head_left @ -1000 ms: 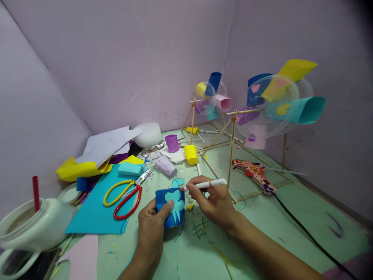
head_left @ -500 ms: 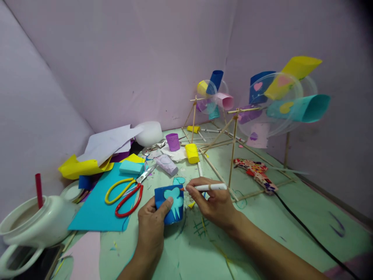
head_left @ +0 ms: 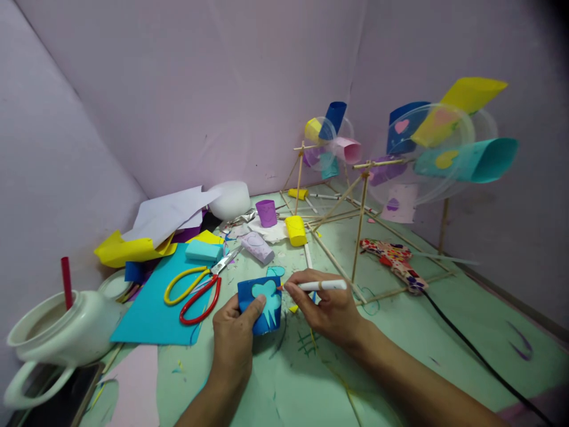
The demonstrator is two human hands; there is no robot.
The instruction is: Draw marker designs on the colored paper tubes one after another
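My left hand (head_left: 235, 338) grips a dark blue paper tube (head_left: 249, 290), its thumb pressing on a light turquoise paper cutout (head_left: 269, 305) shaped like a cloud or flower with pointed strips below. Between the fingers of my right hand (head_left: 331, 308) is a white marker pen (head_left: 324, 285) with a reddish tip. That tip points left and meets, or nearly meets, the right edge of the cutout; I cannot tell if it touches. Left of the tube, scissors (head_left: 215, 277) with one yellow and one red handle lie spread on a blue sheet (head_left: 153, 320).
Purple (head_left: 267, 213), yellow (head_left: 296, 231) and lilac (head_left: 258, 248) paper tubes stand or lie behind my hands. At right are stick frames with a paper-bladed wheel (head_left: 464, 133) and a patterned glue gun (head_left: 391, 258) with a black cord (head_left: 471, 345). A white pot (head_left: 66, 332) sits at left.
The view has shifted slightly, so the surroundings sit a little further right and higher. Both hands keep their holds on the tube and marker, with hardly any movement between them.
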